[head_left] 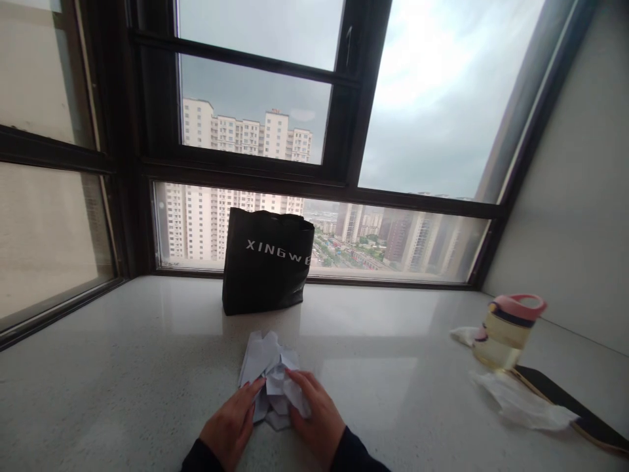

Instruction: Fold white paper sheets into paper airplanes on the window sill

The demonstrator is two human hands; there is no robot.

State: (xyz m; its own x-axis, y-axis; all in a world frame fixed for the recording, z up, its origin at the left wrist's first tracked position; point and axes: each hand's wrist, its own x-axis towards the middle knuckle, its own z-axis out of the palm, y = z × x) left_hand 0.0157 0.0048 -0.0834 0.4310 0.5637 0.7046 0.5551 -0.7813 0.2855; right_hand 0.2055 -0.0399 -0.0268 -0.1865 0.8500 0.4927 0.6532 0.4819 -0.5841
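Observation:
A small heap of crumpled or torn white paper (276, 383) lies on the pale speckled sill in front of me. My left hand (230, 416) presses against its left side, fingers together and curled round the edge. From the right, my right hand (317, 406) closes in on the same heap, its fingertips on top and its thumb low by the sheets. The papers are bunched between both hands, and parts of them are hidden under the fingers. Just beyond stands a black bag (268, 269) with white lettering.
At the right, a clear bottle with a pink lid (511, 331) stands on the sill (122, 380). Crumpled clear plastic (523, 400) lies near it, partly over a dark flat object (565, 396). Dark-framed windows (246, 174) rise behind the bag, and a white wall bounds the right.

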